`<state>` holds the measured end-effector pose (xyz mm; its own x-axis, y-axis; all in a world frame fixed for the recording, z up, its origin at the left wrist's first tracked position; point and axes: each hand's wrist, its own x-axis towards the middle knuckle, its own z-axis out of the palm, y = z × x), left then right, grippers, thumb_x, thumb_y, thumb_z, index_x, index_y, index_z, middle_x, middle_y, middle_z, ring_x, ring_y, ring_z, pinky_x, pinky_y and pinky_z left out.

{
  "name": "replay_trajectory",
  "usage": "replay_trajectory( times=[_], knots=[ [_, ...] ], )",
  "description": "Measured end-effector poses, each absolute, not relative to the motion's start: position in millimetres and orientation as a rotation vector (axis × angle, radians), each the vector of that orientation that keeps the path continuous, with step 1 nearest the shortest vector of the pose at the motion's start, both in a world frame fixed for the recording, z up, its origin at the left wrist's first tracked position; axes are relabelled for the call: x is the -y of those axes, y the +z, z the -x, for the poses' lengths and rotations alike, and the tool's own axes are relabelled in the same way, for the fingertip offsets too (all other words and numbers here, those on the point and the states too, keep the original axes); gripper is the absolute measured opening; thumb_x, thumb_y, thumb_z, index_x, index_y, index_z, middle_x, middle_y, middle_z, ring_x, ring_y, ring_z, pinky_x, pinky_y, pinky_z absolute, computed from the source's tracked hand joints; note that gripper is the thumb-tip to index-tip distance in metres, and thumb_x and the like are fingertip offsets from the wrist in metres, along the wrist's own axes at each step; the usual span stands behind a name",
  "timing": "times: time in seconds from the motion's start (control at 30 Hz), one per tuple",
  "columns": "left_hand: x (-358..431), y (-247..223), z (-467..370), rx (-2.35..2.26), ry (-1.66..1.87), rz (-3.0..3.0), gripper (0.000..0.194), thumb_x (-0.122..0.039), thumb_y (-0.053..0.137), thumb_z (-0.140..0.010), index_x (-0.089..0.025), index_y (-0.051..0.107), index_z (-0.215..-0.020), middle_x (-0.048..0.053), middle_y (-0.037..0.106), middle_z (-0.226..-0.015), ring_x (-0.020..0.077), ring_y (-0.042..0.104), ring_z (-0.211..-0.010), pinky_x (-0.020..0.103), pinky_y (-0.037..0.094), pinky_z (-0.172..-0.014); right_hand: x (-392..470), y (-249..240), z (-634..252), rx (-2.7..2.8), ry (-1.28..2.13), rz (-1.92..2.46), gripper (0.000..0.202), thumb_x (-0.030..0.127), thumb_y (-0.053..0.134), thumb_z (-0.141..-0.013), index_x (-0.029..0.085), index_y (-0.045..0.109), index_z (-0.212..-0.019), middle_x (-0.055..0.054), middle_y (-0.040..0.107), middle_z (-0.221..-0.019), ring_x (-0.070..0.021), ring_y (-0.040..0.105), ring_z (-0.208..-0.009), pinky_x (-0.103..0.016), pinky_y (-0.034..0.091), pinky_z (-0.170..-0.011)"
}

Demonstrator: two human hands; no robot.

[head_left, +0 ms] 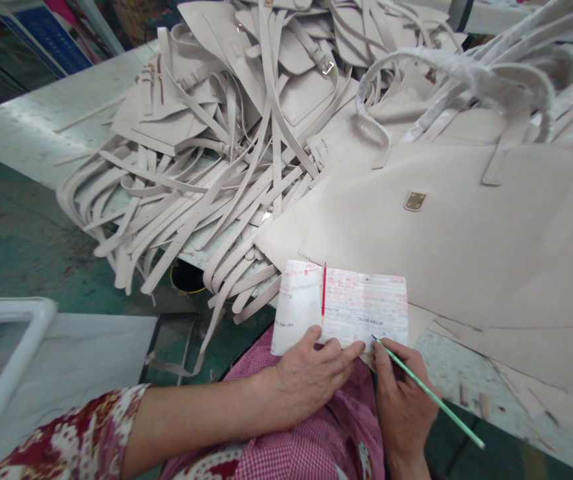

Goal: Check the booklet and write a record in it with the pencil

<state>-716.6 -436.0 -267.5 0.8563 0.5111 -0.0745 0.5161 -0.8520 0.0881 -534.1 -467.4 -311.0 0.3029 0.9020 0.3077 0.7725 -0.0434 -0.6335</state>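
Note:
A small notebook [366,293] with red and blue handwriting lies unfolded at the table's near edge, over pale leather. A thin red pen refill [323,290] rests along its fold. My left hand [311,373] is stretched across the lower edge of the notebook, fingers extended and pressing on the page. In my right hand [406,393] is a slim green pen [436,398], pinched between thumb and fingers. Its blue tip touches or nearly touches the lower right page. The blank left part of the notebook bears a few handwritten marks.
Beyond the notebook lies a large beige bag panel [446,247] with a gold metal plate [415,201] and plastic-wrapped handles [446,63]. Beige straps [176,220] and buckled pieces are heaped to the left, hanging over the table edge. A white-framed container [11,310] stands at lower left.

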Motion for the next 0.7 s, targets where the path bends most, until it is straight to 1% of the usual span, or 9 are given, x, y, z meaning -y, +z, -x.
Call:
replay_trajectory(
  times=[0.13,0.27,0.4,0.57,0.7],
  knots=[
    [437,-268,715,-0.818,-0.081,-2.891,0.04,-0.021,0.031,-0.097,-0.02,0.052,-0.13,0.004,0.028,-0.152,0.0199,0.044,-0.101,0.043,0.03,-0.098,467,-311,533,1.478,0.253,1.821,0.018,0.036,0.058,-0.088,0.019,0.062,-0.093,0.002,0.065,-0.083,-0.009,0.061,-0.073,-0.016,0.043,-0.068],
    [433,-265,719,-0.751,-0.083,-2.87,0.042,-0.022,0.035,-0.095,-0.016,0.048,-0.134,0.007,0.027,-0.152,0.0201,0.044,-0.102,0.042,0.031,-0.095,467,-310,534,1.48,0.256,1.807,0.017,0.036,0.058,-0.089,0.019,0.062,-0.092,0.003,0.064,-0.083,-0.0086,0.061,-0.074,-0.015,0.043,-0.068],
    [428,-262,721,-0.714,-0.086,-2.869,0.045,-0.02,0.038,-0.093,-0.012,0.043,-0.137,0.008,0.027,-0.152,0.02,0.044,-0.102,0.039,0.032,-0.093,466,-308,534,1.413,0.326,1.849,0.019,0.038,0.059,-0.087,0.02,0.063,-0.092,0.003,0.066,-0.082,-0.0098,0.062,-0.073,-0.017,0.044,-0.067],
    [425,-260,719,-0.735,-0.061,-2.87,0.044,-0.02,0.035,-0.095,-0.015,0.04,-0.139,0.007,0.033,-0.149,0.0193,0.046,-0.1,0.037,0.033,-0.091,463,-306,535,1.358,0.438,1.871,0.021,0.039,0.057,-0.088,0.019,0.062,-0.09,0.003,0.066,-0.078,-0.0111,0.061,-0.069,-0.02,0.044,-0.067],
    [425,-262,721,-0.73,-0.009,-2.873,0.044,-0.02,0.037,-0.095,-0.015,0.04,-0.139,0.008,0.035,-0.148,0.019,0.047,-0.1,0.038,0.033,-0.093,463,-308,532,1.438,0.402,1.869,0.02,0.039,0.055,-0.089,0.02,0.061,-0.092,0.003,0.066,-0.083,-0.0111,0.061,-0.074,-0.02,0.043,-0.07]
  ],
)
